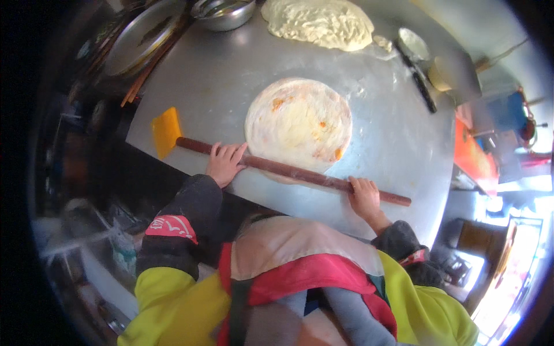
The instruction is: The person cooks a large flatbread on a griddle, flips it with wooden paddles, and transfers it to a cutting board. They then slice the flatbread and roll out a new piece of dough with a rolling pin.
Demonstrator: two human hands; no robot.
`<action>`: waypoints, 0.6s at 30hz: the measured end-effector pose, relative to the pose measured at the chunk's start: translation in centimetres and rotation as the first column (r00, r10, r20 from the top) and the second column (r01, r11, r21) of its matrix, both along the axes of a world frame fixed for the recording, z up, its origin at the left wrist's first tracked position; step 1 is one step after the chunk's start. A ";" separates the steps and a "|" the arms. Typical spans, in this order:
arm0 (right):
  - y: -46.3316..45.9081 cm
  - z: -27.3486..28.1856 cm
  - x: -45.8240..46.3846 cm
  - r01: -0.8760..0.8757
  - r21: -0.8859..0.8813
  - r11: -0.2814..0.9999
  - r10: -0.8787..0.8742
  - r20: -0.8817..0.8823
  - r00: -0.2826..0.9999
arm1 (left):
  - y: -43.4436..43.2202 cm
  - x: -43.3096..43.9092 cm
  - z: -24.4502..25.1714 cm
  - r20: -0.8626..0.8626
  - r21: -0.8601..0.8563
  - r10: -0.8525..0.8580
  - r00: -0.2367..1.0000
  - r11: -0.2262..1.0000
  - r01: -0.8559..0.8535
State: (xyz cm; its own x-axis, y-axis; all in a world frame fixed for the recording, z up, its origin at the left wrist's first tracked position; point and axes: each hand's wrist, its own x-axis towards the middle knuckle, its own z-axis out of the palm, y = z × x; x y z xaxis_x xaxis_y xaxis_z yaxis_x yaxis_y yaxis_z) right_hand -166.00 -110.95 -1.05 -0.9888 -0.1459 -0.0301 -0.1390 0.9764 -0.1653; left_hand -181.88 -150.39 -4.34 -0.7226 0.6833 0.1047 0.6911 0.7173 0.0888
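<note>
A round, flattened sheet of dough (298, 123) with orange filling showing through lies on the metal worktop (207, 95). Across its near edge rests a long dark wooden rolling pin (294, 172), slanting down to the right. My left hand (226, 163) is on the pin left of the dough, thumb close to the dough's edge. My right hand (364, 197) grips the pin toward its right end. A strip of dough shows on the near side of the pin; the part under the pin is hidden.
A yellow dough scraper (166, 132) lies by the pin's left end. At the back sit a large dough mass (320, 24) and a metal bowl (223, 15). A black-handled knife (422, 88) lies back right. Wooden sticks (145, 80) and a large round pan (145, 39) are back left.
</note>
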 end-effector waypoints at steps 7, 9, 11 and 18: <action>6.7 2.0 -13.4 -0.221 -0.071 0.973 0.171 -0.425 0.889 | 3.8 -0.5 0.5 -0.057 0.167 0.337 0.940 0.931 -0.324; 6.8 0.8 -16.4 -0.225 -0.029 0.974 0.206 -0.293 0.933 | 5.4 -1.8 -0.3 -0.101 0.188 0.436 0.894 0.891 -0.413; 5.9 -1.1 -18.3 -0.272 0.036 0.962 0.271 -0.280 0.921 | 6.5 -3.7 -0.8 0.056 0.055 0.523 0.851 0.849 -0.526; 5.4 -4.0 -33.2 0.019 0.125 0.992 -0.005 -0.116 0.993 | 7.5 -19.5 -0.6 -0.104 -0.019 0.584 0.805 0.809 -0.588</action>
